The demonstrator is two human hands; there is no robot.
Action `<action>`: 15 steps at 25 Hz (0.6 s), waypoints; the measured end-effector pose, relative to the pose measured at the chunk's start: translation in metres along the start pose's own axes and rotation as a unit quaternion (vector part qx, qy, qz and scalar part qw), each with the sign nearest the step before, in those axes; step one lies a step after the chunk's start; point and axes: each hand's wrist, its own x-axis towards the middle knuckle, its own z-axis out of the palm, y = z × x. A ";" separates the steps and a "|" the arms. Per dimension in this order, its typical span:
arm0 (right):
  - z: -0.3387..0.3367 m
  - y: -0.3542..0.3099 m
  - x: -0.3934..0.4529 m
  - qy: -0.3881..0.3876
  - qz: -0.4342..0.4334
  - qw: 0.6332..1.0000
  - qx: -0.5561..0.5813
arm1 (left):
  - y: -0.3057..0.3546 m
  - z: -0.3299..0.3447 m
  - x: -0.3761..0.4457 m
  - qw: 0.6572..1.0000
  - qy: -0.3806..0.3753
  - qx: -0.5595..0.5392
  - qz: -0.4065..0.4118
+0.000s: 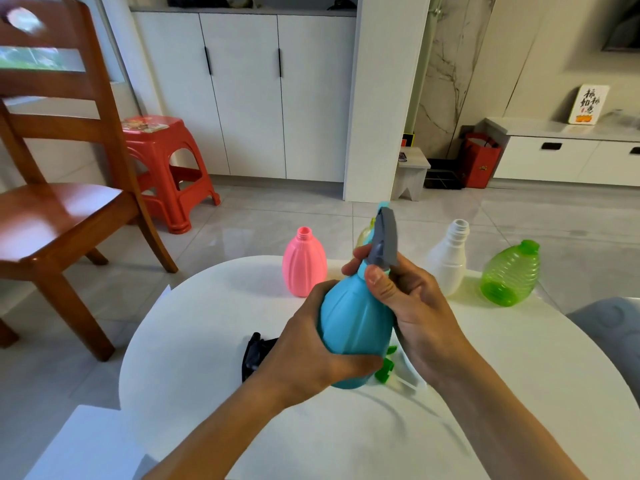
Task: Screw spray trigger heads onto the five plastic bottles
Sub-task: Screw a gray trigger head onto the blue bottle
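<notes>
Blue bottle [353,327] (grey trigger head [384,242], perhaps seated)

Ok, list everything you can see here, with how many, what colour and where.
blue bottle: one, held over table
grey trigger head: one, on its neck
pink bottle: one, table's far edge
yellow bottle: one, mostly hidden behind
white bottle: one, far right
green bottle: one, tilted, far right
black trigger head: one, on table
green trigger head: one, under bottle
table: white
chair: wooden, left
stool: red
left hand: grips bottle
right hand: grips head
</notes>
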 end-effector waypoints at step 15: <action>-0.010 0.035 -0.007 0.000 0.116 0.961 -0.252 | -0.073 -0.161 0.073 0.949 0.251 0.158 -0.106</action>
